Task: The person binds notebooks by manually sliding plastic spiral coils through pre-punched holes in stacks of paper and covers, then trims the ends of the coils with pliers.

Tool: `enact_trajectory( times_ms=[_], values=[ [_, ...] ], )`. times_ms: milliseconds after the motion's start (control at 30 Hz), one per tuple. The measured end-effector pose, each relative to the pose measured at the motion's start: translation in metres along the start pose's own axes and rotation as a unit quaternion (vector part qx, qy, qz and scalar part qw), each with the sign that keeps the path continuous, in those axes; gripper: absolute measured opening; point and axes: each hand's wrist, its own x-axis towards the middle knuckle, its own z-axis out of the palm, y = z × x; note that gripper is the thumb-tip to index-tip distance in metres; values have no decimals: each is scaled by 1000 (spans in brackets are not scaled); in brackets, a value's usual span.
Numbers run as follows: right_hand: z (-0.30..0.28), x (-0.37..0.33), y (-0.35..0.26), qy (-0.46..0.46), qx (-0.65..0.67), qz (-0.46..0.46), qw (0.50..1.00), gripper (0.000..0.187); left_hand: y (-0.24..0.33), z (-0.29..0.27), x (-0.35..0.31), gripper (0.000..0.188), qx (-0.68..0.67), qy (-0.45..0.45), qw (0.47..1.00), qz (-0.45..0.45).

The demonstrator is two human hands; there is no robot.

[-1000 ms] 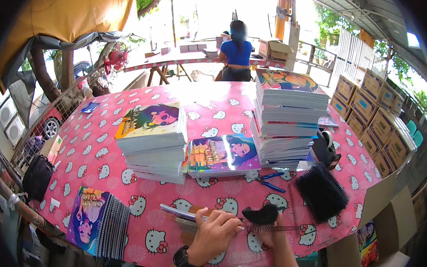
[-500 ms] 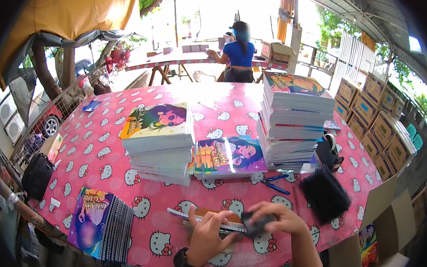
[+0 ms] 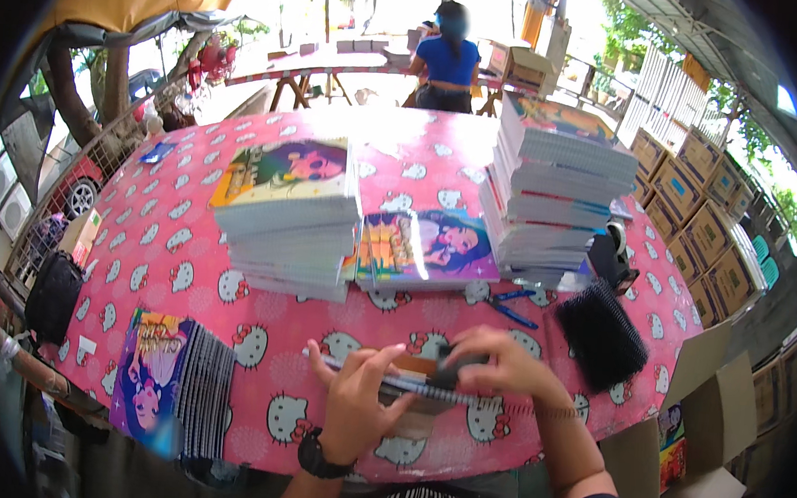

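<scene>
My left hand [image 3: 357, 400], with a dark watch at the wrist, grips a thin book [image 3: 417, 390] whose spine edge faces up, near the table's front edge. A dark spiral coil [image 3: 542, 410] runs along that edge and sticks out to the right, under my right wrist. My right hand [image 3: 506, 363] has its fingers closed on a small dark block [image 3: 455, 367] against the book's right part; its exact kind is unclear. To the left stands a pile of spiral-bound books [image 3: 203, 392] with a colourful cover.
Farther back are a book stack [image 3: 285, 233], a lower pile [image 3: 430, 251] and a tall stack [image 3: 557, 186]. Blue-handled pliers [image 3: 515, 308], a bundle of black coils [image 3: 601, 334] and a tape dispenser [image 3: 609, 260] lie right. An open carton [image 3: 711, 432] stands beside the pink table [image 3: 263, 369].
The view has shifted, so the table's things sit higher in it. A length of coil now sticks out right of the book. Both hands stay at the book.
</scene>
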Motion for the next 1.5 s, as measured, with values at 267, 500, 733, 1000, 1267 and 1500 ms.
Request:
enact_trajectory(
  times_ms=[267,500,733,1000,1267,1500],
  values=[
    [1,18,-12,39,-132,47,989,53,-45,12,-19,72,-376,284,877,-92],
    [0,19,-20,55,8,67,996,59,-51,14,-29,64,-474,206,834,-194],
    [12,37,-12,17,-29,0,999,45,-55,15,-28,67,-444,202,856,-171],
    [13,51,-5,65,-195,0,979,58,-51,28,-32,74,-466,211,841,-178],
    [8,64,-11,-10,27,-51,998,50,-64,24,-27,41,-467,204,834,-211],
    [21,71,-13,3,-101,-35,994,47,-65,15,-31,31,-491,169,822,-234]
  ],
)
